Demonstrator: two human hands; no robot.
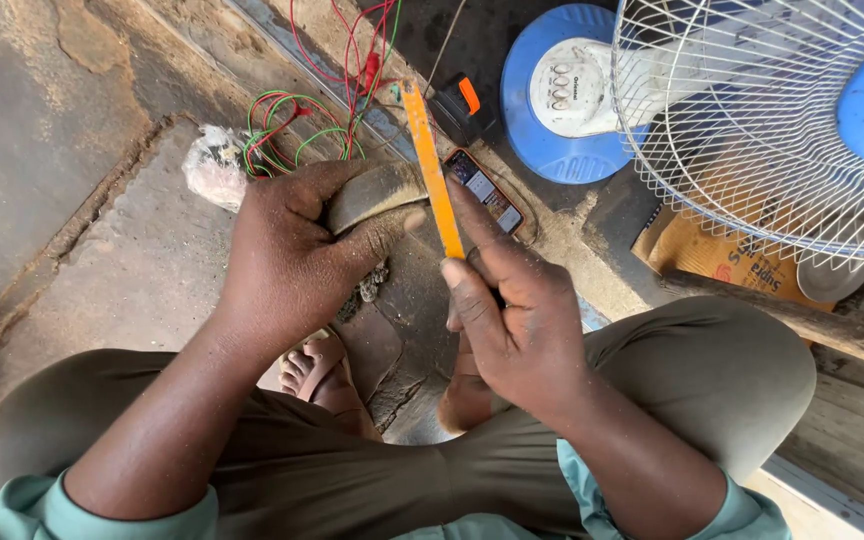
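Note:
My left hand point(297, 250) grips a dark, curved, flattish piece point(377, 190) that looks like rubber or worn wood, thumb pressed on its lower edge. My right hand point(507, 310) holds a long thin orange blade-like tool point(432, 170), index finger stretched along it. The orange tool stands nearly upright and crosses the right end of the curved piece, touching it. Both hands hover above my knees, which are in olive trousers, and a sandalled foot point(317, 370) shows below.
A phone point(487, 190) with a lit screen lies on the concrete step behind the hands. Red and green wires point(297, 125) are tangled at the back, beside a crumpled plastic bag point(214, 165). A blue-and-white fan base point(562, 95) and its wire grille point(762, 120) stand at right.

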